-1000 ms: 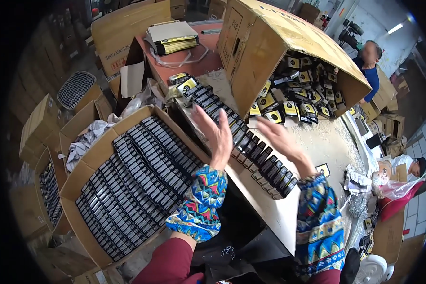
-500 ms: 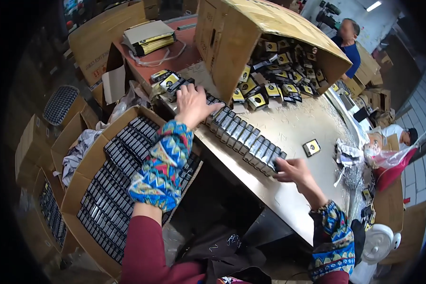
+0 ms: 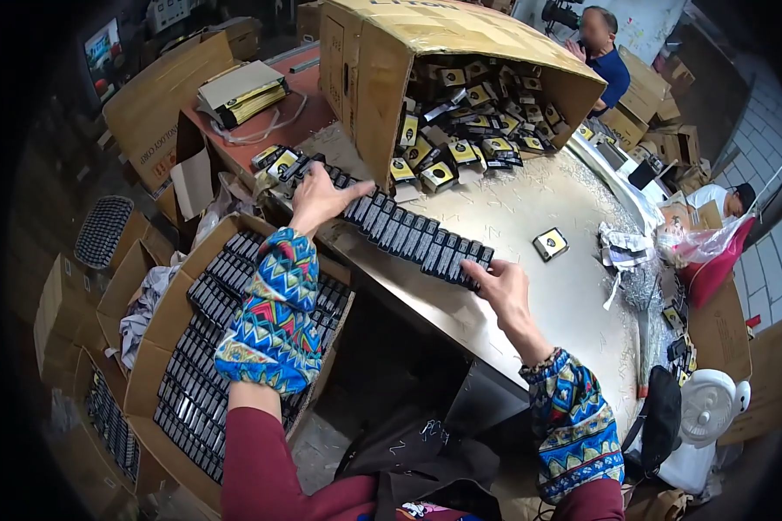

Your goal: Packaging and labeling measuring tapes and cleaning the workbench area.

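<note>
A long row of small black packs (image 3: pixel 404 230), pressed face to face, runs along the near edge of the table (image 3: pixel 495 339). My left hand (image 3: pixel 321 201) grips the row at its far left end, with the thumb along its top. At the other end my right hand (image 3: pixel 502 291) is closed on the last packs, fingers and thumb pressing inward. The row bows slightly between my hands; whether it is fully off the tabletop I cannot tell. A few loose yellow-and-black packs (image 3: pixel 281 161) lie just beyond my left hand.
An open carton on its side (image 3: pixel 367 104) spills yellow-and-black packs onto the table. One single pack (image 3: pixel 549 244) lies apart at right. Below left stands a carton (image 3: pixel 143 347) filled with rows of black packs. A white fan (image 3: pixel 708 408) and a person (image 3: pixel 613 74) are at right.
The row has tipped, so its lined faces now show instead of the shiny ones. My right hand has moved left and up with it. The whole view has shifted a little.
</note>
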`<state>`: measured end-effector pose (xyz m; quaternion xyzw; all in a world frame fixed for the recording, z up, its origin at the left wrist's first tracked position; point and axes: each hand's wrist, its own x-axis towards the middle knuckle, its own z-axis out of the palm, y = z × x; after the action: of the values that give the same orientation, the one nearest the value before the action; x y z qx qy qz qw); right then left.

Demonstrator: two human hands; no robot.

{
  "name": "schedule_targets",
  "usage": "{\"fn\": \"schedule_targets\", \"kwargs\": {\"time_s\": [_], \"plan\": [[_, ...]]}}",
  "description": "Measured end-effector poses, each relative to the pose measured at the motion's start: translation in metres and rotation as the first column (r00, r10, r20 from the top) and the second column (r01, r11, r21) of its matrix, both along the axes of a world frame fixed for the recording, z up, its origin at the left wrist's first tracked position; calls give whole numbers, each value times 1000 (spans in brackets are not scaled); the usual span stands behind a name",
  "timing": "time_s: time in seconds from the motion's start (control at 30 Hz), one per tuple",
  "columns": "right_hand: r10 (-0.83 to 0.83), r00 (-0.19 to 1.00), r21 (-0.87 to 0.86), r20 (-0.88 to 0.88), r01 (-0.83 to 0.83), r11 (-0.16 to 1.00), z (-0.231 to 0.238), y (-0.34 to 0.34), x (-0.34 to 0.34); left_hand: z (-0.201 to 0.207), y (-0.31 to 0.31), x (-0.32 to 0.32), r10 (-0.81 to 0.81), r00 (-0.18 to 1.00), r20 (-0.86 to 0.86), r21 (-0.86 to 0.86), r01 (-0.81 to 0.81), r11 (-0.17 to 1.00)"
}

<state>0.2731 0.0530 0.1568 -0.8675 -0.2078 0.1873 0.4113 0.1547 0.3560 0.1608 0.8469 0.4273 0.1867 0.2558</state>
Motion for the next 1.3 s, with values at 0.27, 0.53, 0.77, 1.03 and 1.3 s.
{"fn": "schedule_targets", "kwargs": {"time_s": [0.27, 0.53, 0.77, 1.03, 1.3], "plan": [[-185, 960, 511, 209, 54, 858, -65, -11, -22, -67, -41, 19, 160, 726, 668, -66, -157, 985], [14, 970, 580, 242, -156, 800, -23, 18, -89, -38, -18, -93, 287, 503, 815, -138, -313, 940], [408, 911, 413, 49, -391, 822, -58, 77, -268, -53, 3, -371, 644, 583, 496, -130, -683, 718], [163, 436, 118, -885, -129, 985, -101, 93, -347, -113, 40, -388, 615, 715, -332, 83, -627, 775], [-70, 204, -16, -977, 259, 966, -135, 113, -330, -165, 32, -333, 376, 855, -358, 274, -288, 918]]}}
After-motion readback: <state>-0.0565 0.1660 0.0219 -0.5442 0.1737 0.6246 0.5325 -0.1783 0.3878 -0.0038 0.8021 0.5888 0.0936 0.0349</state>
